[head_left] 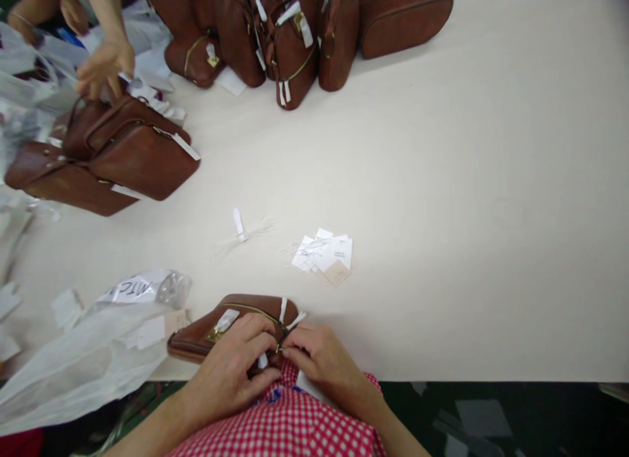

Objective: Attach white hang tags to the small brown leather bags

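Note:
A small brown leather handbag (191, 339) with a gold zip lies at the table's front edge, against my red-and-white checked clothing. My left hand (246, 355) rests over its front, fingers curled round the strap end, where a white wrapped piece pokes out. At the bag's right end, my right hand (314, 352) pinches close to a small gold metal fitting (279, 347). What sits between those fingertips is too small to make out. A white card (314, 388) shows partly under my right hand. White wrapping covers the zip pull and part of the gold lock.
Paper tags with strings (324, 254) lie beyond the bag, beside a bundle of thin white strings (240, 231). A clear plastic bag (88, 359) spreads at left. Brown handbags (339, 38) line the back; more (147, 159) stand at left, under another person's hand (105, 67).

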`<state>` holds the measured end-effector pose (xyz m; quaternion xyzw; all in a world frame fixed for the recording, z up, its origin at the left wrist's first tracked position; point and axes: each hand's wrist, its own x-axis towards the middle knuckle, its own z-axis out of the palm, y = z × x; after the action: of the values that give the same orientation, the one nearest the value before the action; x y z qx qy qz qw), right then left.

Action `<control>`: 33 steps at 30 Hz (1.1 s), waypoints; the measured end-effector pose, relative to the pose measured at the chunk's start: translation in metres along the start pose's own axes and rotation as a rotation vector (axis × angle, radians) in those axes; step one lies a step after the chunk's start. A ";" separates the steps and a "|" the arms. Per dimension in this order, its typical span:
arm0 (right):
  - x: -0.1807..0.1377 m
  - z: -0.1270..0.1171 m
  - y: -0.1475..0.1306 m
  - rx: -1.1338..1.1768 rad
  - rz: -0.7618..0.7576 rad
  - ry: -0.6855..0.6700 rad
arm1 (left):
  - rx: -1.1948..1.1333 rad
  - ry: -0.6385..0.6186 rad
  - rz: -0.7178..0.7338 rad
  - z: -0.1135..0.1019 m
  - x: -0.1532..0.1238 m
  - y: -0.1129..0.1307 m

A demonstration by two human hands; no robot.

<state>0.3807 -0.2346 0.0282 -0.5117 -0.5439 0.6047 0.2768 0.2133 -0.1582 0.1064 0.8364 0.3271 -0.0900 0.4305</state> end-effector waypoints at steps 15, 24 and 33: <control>-0.005 -0.004 -0.010 0.126 0.050 0.043 | -0.084 -0.057 0.016 -0.007 -0.002 0.001; -0.012 0.004 -0.006 0.428 0.209 0.176 | -0.074 -0.146 0.036 -0.012 0.000 -0.003; -0.013 0.016 -0.002 0.563 0.254 0.215 | -0.059 -0.080 0.104 -0.007 -0.002 -0.008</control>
<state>0.3694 -0.2520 0.0326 -0.5396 -0.2547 0.7038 0.3855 0.2061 -0.1505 0.1057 0.8349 0.2683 -0.0911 0.4718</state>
